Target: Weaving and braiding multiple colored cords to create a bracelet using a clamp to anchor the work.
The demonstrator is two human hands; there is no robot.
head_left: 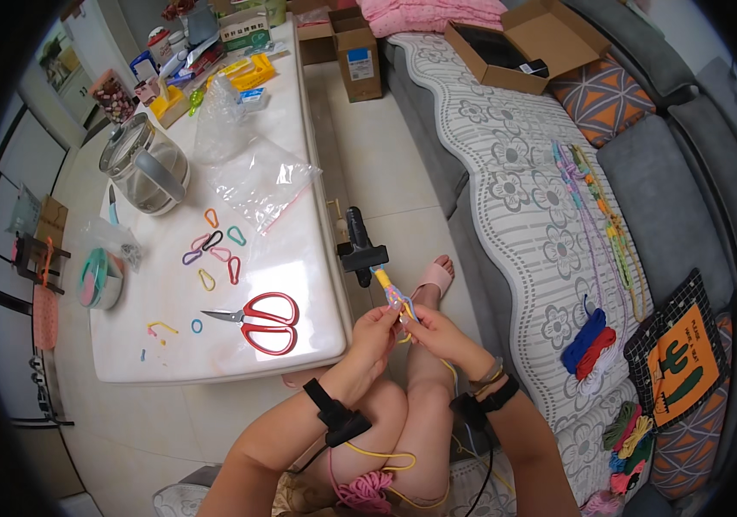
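Observation:
Both hands meet at a braided cord (388,285) of yellow, pink and blue strands. Its upper end is held at a black clamp (363,256) beside the table's edge. My left hand (377,331) pinches the braid's lower end between thumb and fingertips. From the right, my right hand (436,333) grips the strands close to the left fingertips; which strand each finger holds is hard to tell. Loose yellow and blue cord trails below the hands to my lap, where a pink cord bundle (366,491) rests.
Red-handled scissors (269,323), several small coloured carabiners (212,240), a clear plastic bag (265,187) and a glass kettle (145,165) are on the white table (148,362). Finished-looking braided cords (601,207) and cord bundles (585,342) lie on the sofa cover (504,213) at right.

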